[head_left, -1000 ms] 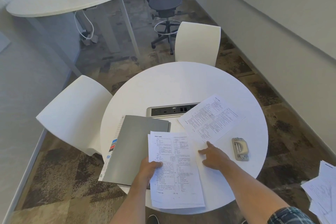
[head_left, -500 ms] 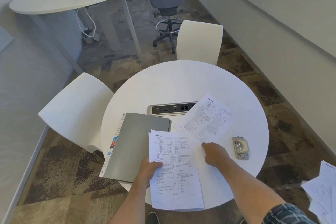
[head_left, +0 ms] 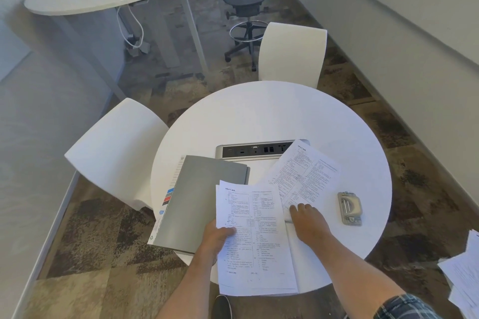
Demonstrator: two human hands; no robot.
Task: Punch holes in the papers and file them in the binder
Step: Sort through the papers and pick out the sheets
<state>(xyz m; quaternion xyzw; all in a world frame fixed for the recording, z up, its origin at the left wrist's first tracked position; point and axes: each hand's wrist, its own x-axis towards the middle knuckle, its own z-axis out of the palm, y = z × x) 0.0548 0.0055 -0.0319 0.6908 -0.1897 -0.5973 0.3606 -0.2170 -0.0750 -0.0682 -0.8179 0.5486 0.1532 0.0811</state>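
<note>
Since a second ago my right hand point(head_left: 309, 224) has slid in from pointing and now lies palm down, fingers curled on the near corner of the loose printed sheet point(head_left: 304, 176); I cannot tell whether it pinches the paper or only presses it. My left hand point(head_left: 216, 239) is clamped on the left edge of the stack of papers point(head_left: 255, 238), thumb on top. Dense two-column black print covers these white pages, and the stack's near end hangs over the counter point(head_left: 272, 114) rim toward me. It partly overlaps the closed grey binder point(head_left: 201, 202), whose coloured index tabs show along its left side, that corner jutting past the rim. A metal hole punch point(head_left: 349, 208) sits just right of my right hand, apart from it. Behind the power strip point(head_left: 255, 150), the far half of the counter lies bare.
</note>
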